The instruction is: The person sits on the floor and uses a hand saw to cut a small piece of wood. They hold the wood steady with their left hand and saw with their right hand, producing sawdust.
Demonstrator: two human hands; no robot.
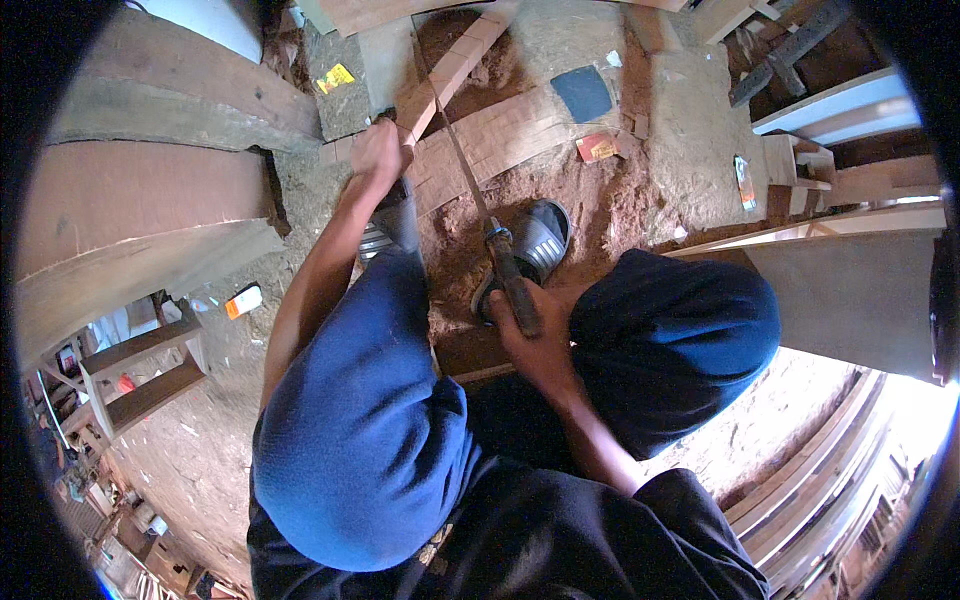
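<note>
My right hand (537, 335) is wrapped round the dark handle of a handsaw (464, 163), between my bent knees. Its narrow blade runs away from me, up and to the left, and crosses a pale wooden strip (462, 62). At the strip's near end my left hand (380, 152) is closed, pressing down and gripping it. The strip slants away to the far right. Whether the teeth are sunk in the wood I cannot tell.
My sandalled foot (543, 240) stands close to the saw handle on sawdust-covered ground. A flat board (490, 143) lies under the strip. Large planks (150, 200) stack at the left; a wooden panel (850, 300) stands at the right. A dark blue sheet (581, 94) lies farther off.
</note>
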